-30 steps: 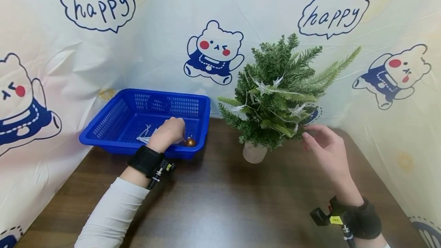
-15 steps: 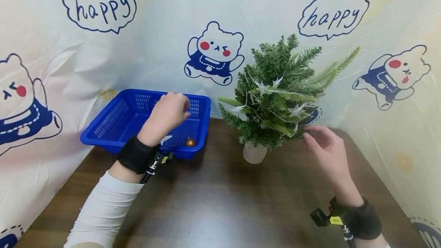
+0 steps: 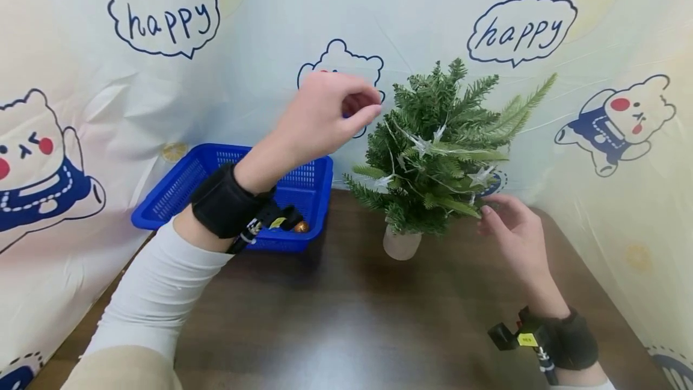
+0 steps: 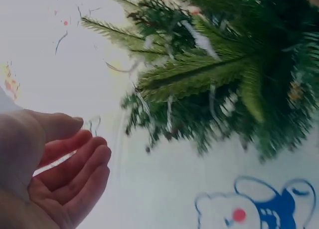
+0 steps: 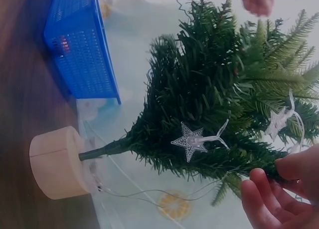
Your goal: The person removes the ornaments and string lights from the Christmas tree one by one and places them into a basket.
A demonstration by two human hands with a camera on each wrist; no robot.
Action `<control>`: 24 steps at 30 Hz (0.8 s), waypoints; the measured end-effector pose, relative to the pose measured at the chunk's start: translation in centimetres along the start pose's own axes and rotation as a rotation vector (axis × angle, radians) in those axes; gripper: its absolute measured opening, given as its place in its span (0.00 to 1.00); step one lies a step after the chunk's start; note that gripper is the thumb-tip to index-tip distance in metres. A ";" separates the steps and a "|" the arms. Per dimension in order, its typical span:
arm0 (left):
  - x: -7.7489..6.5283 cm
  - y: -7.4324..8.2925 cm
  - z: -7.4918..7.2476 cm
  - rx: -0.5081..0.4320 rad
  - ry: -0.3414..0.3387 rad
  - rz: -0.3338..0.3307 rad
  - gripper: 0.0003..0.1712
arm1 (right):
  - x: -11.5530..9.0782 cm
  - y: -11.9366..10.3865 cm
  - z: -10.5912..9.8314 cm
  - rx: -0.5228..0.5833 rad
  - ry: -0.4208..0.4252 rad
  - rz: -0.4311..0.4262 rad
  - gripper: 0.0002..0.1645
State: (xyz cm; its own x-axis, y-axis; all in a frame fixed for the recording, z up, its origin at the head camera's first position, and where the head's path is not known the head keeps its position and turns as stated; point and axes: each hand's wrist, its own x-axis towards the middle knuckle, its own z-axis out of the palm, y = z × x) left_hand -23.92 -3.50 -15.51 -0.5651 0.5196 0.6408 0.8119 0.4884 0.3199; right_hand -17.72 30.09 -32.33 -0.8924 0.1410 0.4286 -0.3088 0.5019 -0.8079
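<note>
A small artificial Christmas tree (image 3: 433, 137) stands upright in a pale round base (image 3: 402, 245). Strung through its branches are clear star lights (image 5: 190, 141) on thin wire. My left hand (image 3: 330, 113) is raised in the air just left of the tree's upper part. Its fingers are loosely bent, and the left wrist view shows nothing between thumb and fingertips. At the tree's lower right, my right hand (image 3: 514, 227) pinches the tip of a green branch (image 5: 271, 169) between thumb and fingers.
Behind my left forearm sits a blue plastic basket (image 3: 319, 209) with an orange-gold bauble (image 3: 301, 227) in its near right corner. A brown wooden table (image 3: 325, 324) bears both basket and tree. The printed backdrop (image 3: 260, 77) rises close behind.
My left hand has come up out of the basket and moved right, toward the tree. The right hand stays at its branch. The head view has shifted slightly.
</note>
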 end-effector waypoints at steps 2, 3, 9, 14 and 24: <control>1.2 0.7 0.4 -0.012 -0.041 0.030 0.11 | 0.1 0.2 0.0 0.014 -0.002 0.000 0.21; 1.8 1.0 0.6 -0.001 -0.065 0.040 0.11 | 0.1 0.3 0.0 0.022 -0.005 -0.001 0.21; 4.8 2.7 2.2 0.081 -0.213 0.120 0.12 | 0.2 0.7 0.0 0.035 -0.017 -0.001 0.21; 6.9 4.5 3.4 0.252 -0.402 0.146 0.14 | 0.3 0.8 0.0 0.016 -0.016 0.006 0.21; 9.0 5.5 5.2 0.351 -0.667 0.090 0.23 | 0.3 0.6 -0.1 0.019 -0.005 0.004 0.19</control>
State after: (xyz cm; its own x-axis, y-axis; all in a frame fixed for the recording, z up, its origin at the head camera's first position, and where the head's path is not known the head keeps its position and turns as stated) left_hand -25.31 7.50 -11.69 -0.5584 0.8274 0.0606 0.8277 0.5605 -0.0260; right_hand -18.15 30.49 -32.65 -0.8953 0.1389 0.4233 -0.3110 0.4854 -0.8171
